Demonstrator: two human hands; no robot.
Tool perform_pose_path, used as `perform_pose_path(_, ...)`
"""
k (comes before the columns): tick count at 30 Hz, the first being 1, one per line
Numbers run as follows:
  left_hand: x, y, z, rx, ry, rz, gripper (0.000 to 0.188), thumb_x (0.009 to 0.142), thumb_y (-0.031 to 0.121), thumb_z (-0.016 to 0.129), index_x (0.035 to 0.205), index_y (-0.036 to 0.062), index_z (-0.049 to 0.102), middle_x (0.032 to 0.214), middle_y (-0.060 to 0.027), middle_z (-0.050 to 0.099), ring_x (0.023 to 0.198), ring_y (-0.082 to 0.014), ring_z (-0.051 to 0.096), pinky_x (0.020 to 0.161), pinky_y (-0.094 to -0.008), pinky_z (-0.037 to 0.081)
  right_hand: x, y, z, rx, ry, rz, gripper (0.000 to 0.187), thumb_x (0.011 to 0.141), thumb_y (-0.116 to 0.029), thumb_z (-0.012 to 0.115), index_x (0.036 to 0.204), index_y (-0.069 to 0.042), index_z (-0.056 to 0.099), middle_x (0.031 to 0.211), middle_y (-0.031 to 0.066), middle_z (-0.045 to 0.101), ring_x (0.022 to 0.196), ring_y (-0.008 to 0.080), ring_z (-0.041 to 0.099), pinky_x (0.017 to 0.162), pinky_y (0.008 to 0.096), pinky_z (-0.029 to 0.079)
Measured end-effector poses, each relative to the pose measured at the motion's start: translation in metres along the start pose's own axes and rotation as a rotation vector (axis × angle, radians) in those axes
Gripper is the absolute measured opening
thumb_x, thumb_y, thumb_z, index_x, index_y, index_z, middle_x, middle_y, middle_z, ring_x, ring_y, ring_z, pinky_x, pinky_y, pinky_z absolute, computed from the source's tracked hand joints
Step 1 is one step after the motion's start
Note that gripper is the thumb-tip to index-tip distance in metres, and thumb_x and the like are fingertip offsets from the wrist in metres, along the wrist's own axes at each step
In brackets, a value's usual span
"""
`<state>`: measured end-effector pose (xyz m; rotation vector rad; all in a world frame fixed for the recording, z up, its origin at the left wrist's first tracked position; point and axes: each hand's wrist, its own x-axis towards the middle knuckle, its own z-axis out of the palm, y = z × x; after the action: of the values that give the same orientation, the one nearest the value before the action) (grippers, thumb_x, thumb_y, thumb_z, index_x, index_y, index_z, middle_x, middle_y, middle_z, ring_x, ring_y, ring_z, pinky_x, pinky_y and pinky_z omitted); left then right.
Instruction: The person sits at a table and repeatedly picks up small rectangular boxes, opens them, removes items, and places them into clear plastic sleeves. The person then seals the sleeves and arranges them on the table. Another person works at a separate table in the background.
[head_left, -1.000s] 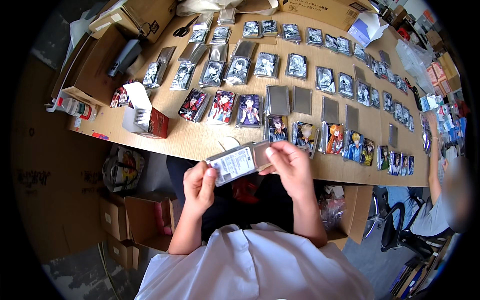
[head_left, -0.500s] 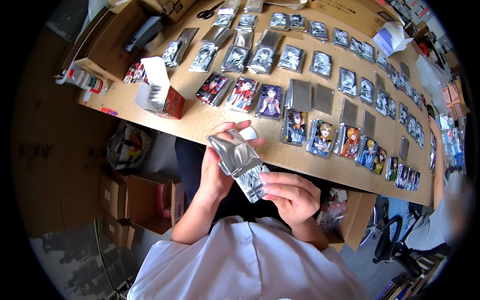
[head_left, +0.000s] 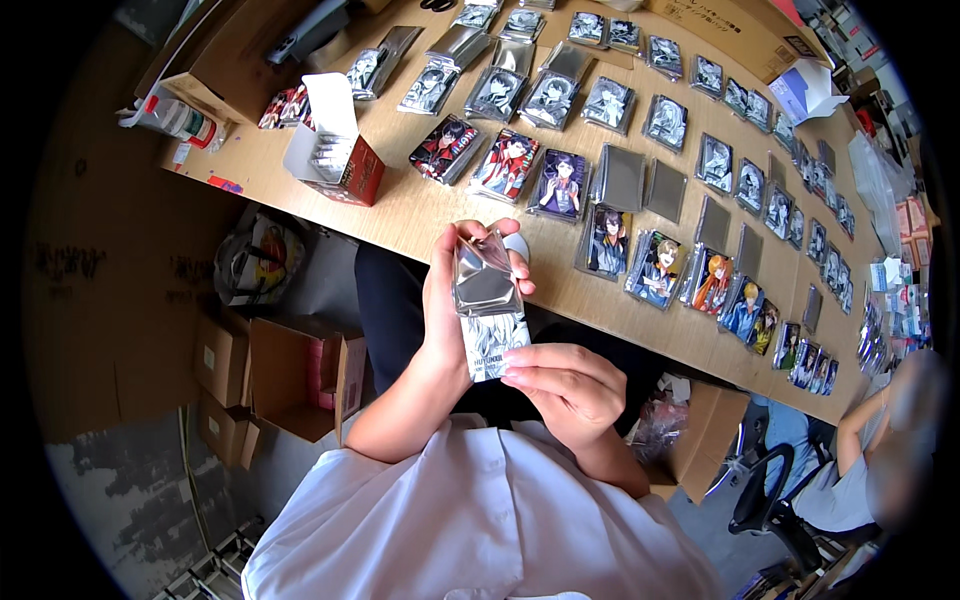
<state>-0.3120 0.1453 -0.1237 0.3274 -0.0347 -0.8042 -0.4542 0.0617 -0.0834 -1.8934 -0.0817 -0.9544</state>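
My left hand [head_left: 442, 305] is wrapped round a shiny silver foil packet [head_left: 487, 285] in front of the table's near edge. From the packet's lower end sticks a black-and-white illustrated card [head_left: 490, 338]; its upper part is hidden by the foil. Thumb and fingers of my right hand [head_left: 575, 390] pinch the card's lower right corner. A small white rounded thing [head_left: 516, 244] shows by the left fingertips, too covered to name. Beyond my hands, stacks of coloured cards [head_left: 560, 184] lie on the table, with stacks of black-and-white cards [head_left: 608, 104] farther back.
An opened red-and-white box [head_left: 350, 165] stands on the table's left, near a clear jar [head_left: 190, 125]. Silver packets [head_left: 620, 180] lie among the card stacks. Open cartons [head_left: 290, 375] sit below at the left. Another person [head_left: 850, 475] sits at the far right.
The packet and card have turned to point more straight down toward me. More of the card's face shows. The right hand moved slightly left, and the whole view has shifted a little.
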Motion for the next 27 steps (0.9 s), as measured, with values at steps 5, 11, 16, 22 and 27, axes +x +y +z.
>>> perform_pose_path(5, 0.001, 0.004, 0.012, 0.033, 0.061, 0.005, 0.037, 0.117, 0.041, 0.038, 0.114, 0.0077, 0.053, 0.133, -0.0198, 0.064, 0.082, -0.0304, 0.071, 0.075, -0.0438, 0.064, 0.001, 0.000, 0.002, 0.029, 0.005, -0.009, 0.024, 0.076, 0.005, 0.089, 0.094, 0.000, 0.074, 0.097, 0.0129, 0.080, 0.082, 0.0247, 0.078, 0.071, 0.0320, 0.064)
perform_pose_path(11, 0.000, 0.005, 0.014, 0.030, 0.157, -0.042, 0.034, 0.116, 0.039, 0.039, 0.112, 0.0082, 0.053, 0.125, -0.0202, 0.067, 0.082, -0.0304, 0.071, 0.074, -0.0432, 0.064, -0.015, 0.008, 0.008, 0.126, 0.074, 0.013, 0.047, 0.079, 0.006, 0.090, 0.117, -0.002, 0.064, 0.102, 0.0154, 0.075, 0.084, 0.0248, 0.076, 0.070, 0.0315, 0.063)
perform_pose_path(16, 0.002, 0.008, 0.020, 0.085, 0.043, -0.040, 0.034, 0.116, 0.040, 0.039, 0.112, 0.0087, 0.053, 0.128, -0.0198, 0.065, 0.082, -0.0312, 0.071, 0.072, -0.0433, 0.063, -0.021, 0.013, 0.011, 0.137, 0.147, 0.006, 0.070, 0.073, -0.002, 0.098, 0.129, -0.006, 0.057, 0.114, 0.0132, 0.058, 0.081, 0.0201, 0.066, 0.065, 0.0286, 0.057)
perform_pose_path(22, 0.006, 0.015, 0.029, 0.107, 0.005, -0.032, 0.037, 0.116, 0.042, 0.037, 0.114, 0.0079, 0.052, 0.129, -0.0201, 0.062, 0.080, -0.0312, 0.071, 0.069, -0.0437, 0.063, -0.020, 0.011, 0.008, 0.222, 0.108, 0.061, 0.077, 0.074, -0.008, 0.098, 0.137, -0.005, 0.054, 0.115, 0.0121, 0.054, 0.084, 0.0159, 0.064, 0.066, 0.0252, 0.055)
perform_pose_path(27, 0.008, 0.014, 0.035, 0.122, -0.039, 0.000, 0.039, 0.117, 0.043, 0.036, 0.114, 0.0078, 0.052, 0.126, -0.0200, 0.062, 0.079, -0.0307, 0.071, 0.067, -0.0439, 0.064, -0.018, 0.010, 0.009, 0.191, 0.094, 0.049, 0.076, 0.075, -0.008, 0.098, 0.137, -0.004, 0.054, 0.105, 0.0098, 0.059, 0.085, 0.0174, 0.060, 0.070, 0.0274, 0.053)
